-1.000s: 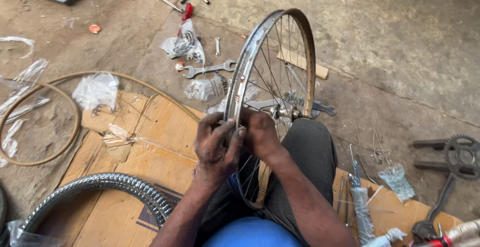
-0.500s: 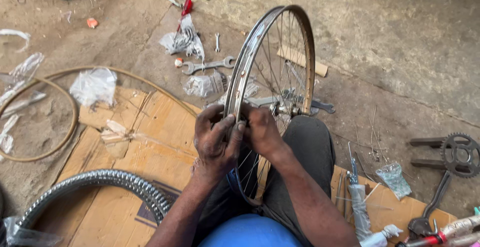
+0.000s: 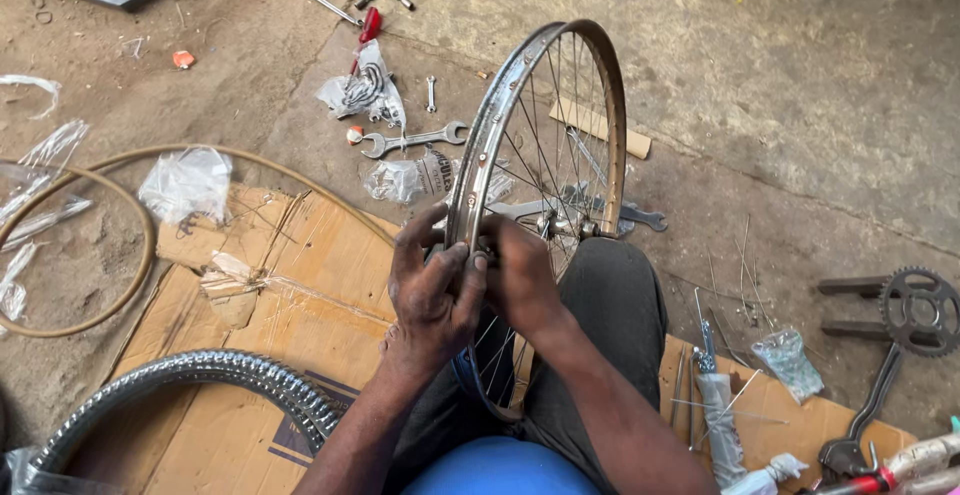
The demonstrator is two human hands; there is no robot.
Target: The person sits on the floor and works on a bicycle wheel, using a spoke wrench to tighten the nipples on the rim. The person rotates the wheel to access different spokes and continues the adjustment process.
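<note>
A spoked bicycle wheel rim [image 3: 520, 85] stands upright between my knees, its hub [image 3: 560, 223] near my right leg. My left hand [image 3: 430, 290] wraps around the near edge of the rim from the left. My right hand [image 3: 520, 275] presses against the same spot from the right, fingertips pinched on a small part at the rim that I cannot make out. Both hands touch each other over the rim.
A flattened cardboard sheet [image 3: 300, 285] lies under me. A chrome mudguard [image 3: 200, 375] curves at lower left, a tan hoop [image 3: 90, 255] at left. Spanners [image 3: 415, 140], plastic bags [image 3: 185, 185], a wooden block [image 3: 600, 127] and a crank with chainring [image 3: 915, 310] lie on the dirt floor.
The view has shifted slightly. My hands have stayed on the same spot of the rim, with only small finger movements.
</note>
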